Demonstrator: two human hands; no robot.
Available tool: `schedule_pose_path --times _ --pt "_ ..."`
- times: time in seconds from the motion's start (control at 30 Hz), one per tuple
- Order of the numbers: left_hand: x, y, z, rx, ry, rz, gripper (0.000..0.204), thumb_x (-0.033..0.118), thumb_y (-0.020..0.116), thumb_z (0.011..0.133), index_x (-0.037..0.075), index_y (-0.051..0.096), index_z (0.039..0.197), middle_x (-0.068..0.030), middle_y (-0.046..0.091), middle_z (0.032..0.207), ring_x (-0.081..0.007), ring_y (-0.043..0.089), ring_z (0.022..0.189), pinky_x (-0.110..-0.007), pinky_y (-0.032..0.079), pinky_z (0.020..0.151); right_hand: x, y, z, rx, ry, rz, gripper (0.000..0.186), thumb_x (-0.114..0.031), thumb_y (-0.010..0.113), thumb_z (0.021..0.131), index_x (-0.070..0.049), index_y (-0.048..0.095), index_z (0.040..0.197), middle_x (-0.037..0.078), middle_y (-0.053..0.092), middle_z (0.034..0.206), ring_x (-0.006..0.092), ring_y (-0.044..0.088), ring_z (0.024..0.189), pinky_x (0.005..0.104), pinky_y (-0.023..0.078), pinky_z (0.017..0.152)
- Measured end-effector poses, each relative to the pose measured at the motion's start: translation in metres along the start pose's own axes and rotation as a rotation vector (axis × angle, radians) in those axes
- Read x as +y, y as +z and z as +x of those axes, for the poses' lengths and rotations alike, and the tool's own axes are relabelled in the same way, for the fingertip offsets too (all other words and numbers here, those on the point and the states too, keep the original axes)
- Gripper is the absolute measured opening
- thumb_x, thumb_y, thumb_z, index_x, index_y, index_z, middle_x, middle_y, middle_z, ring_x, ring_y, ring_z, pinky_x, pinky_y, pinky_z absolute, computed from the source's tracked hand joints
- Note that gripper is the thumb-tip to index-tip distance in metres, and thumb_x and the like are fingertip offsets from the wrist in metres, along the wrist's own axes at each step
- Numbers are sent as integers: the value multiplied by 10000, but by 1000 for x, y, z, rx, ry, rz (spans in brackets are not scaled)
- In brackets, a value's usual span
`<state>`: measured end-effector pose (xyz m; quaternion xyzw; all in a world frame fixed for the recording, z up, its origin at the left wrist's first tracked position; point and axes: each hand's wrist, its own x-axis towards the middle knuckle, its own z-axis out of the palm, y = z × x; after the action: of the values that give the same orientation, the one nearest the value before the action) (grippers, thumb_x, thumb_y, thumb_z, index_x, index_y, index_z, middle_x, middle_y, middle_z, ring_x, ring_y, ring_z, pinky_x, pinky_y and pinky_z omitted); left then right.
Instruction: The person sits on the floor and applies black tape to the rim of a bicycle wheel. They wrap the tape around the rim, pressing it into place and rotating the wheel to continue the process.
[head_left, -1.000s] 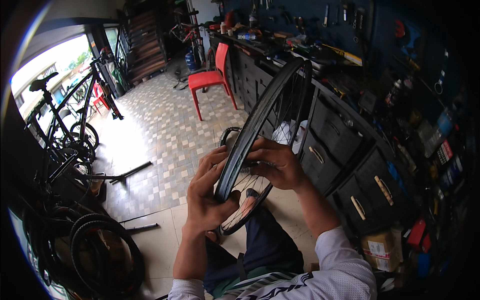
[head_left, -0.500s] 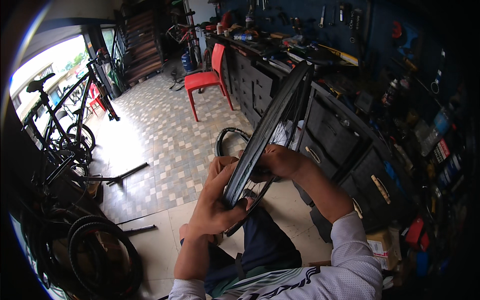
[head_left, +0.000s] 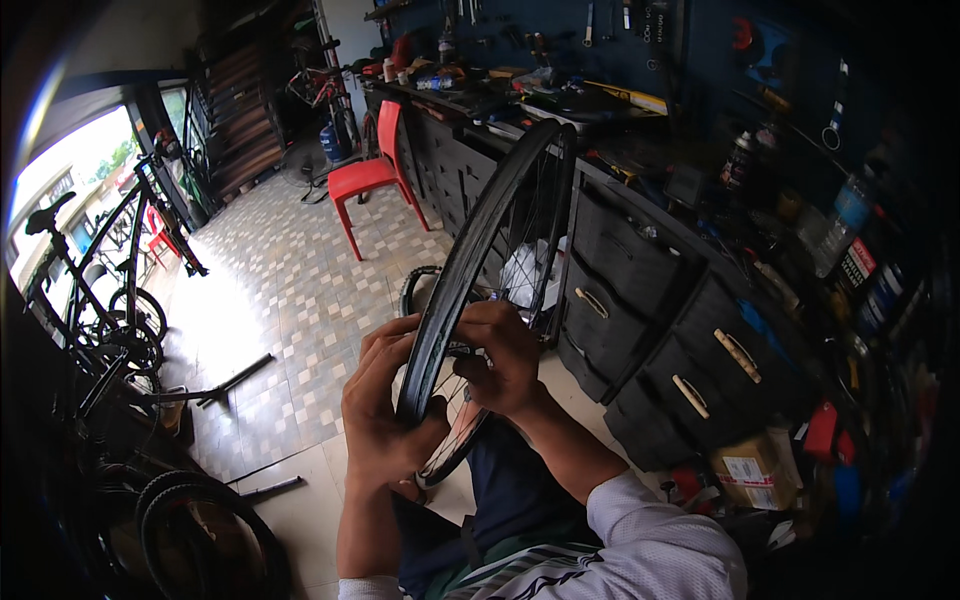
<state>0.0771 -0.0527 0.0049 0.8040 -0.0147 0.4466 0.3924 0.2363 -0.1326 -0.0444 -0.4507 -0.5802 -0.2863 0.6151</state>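
Observation:
A black bicycle wheel [head_left: 478, 235] stands tilted in front of me, its rim edge towards me and thin spokes showing on its right side. My left hand [head_left: 385, 415] is closed round the near part of the rim, with the fingers on the left side and the thumb across towards the spokes. Opposite it, my right hand [head_left: 505, 360] grips the rim's right side with bent fingers. A dark strip runs along the channel of the rim; whether it is tape or part of a tyre I cannot tell.
Dark drawer cabinets [head_left: 640, 270] carry a cluttered workbench top along the right. A red chair [head_left: 362, 178] stands ahead on the tiled floor. Bicycles [head_left: 120, 250] are at the left, with loose tyres [head_left: 210, 480] below. A cardboard box [head_left: 752, 470] sits low right.
The whole view has swung a little to the right, so the surroundings sit further left. The wheel has turned slightly, showing more of its spokes. Both hands still grip the rim.

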Motion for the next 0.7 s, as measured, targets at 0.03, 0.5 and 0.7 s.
schedule_pose_path --times 0.03,0.5,0.7 --pt "0 2 -3 28 -31 -31 629 -34 621 575 -95 660 1199 -204 690 1155 -352 626 1187 -418 456 1049 0 2 -2 -33 107 168 217 -227 745 912 -53 688 1029 91 683 965 259 666 861 360 520 757" --pt "-8 -3 -10 108 -89 -123 546 -43 668 633 -95 683 1177 -178 705 1090 -328 566 1239 -437 432 1071 -4 -4 6 -116 -46 -73 490 -211 810 873 -52 631 1300 106 648 1176 267 658 1081 409 503 936" --pt "-13 -11 -12 90 26 99 592 20 687 602 -50 706 1190 -189 695 1165 -380 572 1236 -495 400 1113 -6 -2 9 -111 -130 -225 418 -120 804 817 -37 704 1214 38 702 1014 229 688 1026 374 484 944"
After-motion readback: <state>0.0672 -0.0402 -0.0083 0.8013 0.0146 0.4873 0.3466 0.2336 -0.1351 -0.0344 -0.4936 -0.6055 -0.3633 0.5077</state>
